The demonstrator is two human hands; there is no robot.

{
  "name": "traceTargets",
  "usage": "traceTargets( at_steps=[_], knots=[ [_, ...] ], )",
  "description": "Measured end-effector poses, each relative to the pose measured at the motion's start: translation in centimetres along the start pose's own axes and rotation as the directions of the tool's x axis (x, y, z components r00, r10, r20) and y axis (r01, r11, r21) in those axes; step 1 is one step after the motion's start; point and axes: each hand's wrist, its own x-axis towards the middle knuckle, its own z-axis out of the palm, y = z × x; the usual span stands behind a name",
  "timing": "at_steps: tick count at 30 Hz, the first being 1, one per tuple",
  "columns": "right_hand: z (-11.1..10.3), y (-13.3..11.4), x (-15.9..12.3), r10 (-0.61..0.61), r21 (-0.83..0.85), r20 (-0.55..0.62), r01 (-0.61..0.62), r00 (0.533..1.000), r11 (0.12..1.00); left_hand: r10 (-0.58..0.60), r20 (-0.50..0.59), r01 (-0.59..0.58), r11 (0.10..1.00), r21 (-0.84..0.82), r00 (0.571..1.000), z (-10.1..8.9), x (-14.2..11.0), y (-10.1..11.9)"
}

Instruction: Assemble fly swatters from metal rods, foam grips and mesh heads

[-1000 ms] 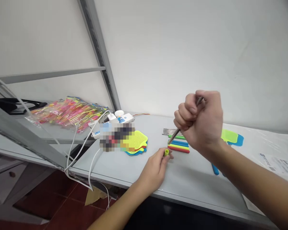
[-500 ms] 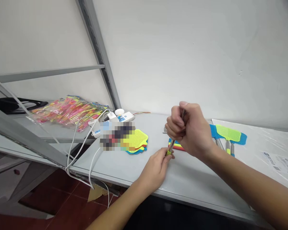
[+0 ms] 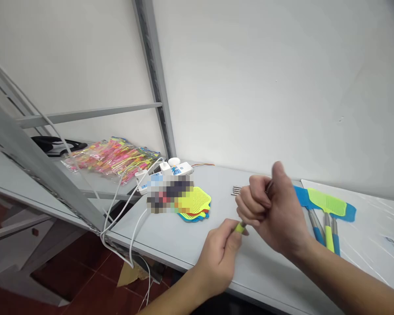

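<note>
A fly swatter handle with a yellow-green grip [image 3: 240, 228] and a thin metal rod is held between both hands over the front of the table. My left hand [image 3: 218, 256] is closed around the grip, pinching it between thumb and fingers. Just above and to the right, my right hand [image 3: 274, 212] is wrapped around the metal rod in a fist, thumb pointing up; most of the rod is hidden inside it. To the left lies a stack of perforated swatter heads [image 3: 197, 200], yellow-green on top with red and blue beneath. Several thin metal rods [image 3: 236, 190] lie behind my right hand.
Fly swatters with a yellow-green head [image 3: 326, 202] and blue heads rest at right on white plastic wrapping [image 3: 374, 232]. A power strip [image 3: 184, 169] with white cables stands at the back left. Bagged colourful items [image 3: 114, 157] lie beyond the metal shelf post [image 3: 156, 78].
The view has swung a little left and up. My right hand has closed in on my left along the rod, so less rod shows, and its thumb now stands raised.
</note>
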Motion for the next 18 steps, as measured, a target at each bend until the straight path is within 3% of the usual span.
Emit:
traceTargets(
  at_steps=[3,8,12,14,18],
  knots=[
    [0.7,0.7,-0.3,-0.012,0.08,-0.048,0.016,0.999,0.997,-0.03,0.02,0.031,0.998,-0.058,0.999,0.0,-0.5,0.6],
    [2.1,0.9,-0.9,0.001,0.143,-0.012,0.001,1.0,0.99,-0.075,0.051,0.08,0.992,-0.1,0.996,-0.7,-1.0,2.6],
    [3.0,0.8,-0.6,0.012,0.135,0.016,-0.014,1.0,0.991,-0.11,0.079,0.127,0.957,-0.26,0.991,-0.9,-1.3,3.3],
    [2.9,1.4,-0.1,0.044,0.114,0.044,-0.049,0.998,0.992,-0.17,0.059,0.18,0.897,-0.404,0.984,-0.5,-1.3,3.1],
    [1.0,3.2,2.0,0.196,-0.068,0.145,-0.187,0.97,0.98,-0.35,0.047,0.285,0.67,-0.685,0.936,0.3,-1.1,2.6]
  ],
)
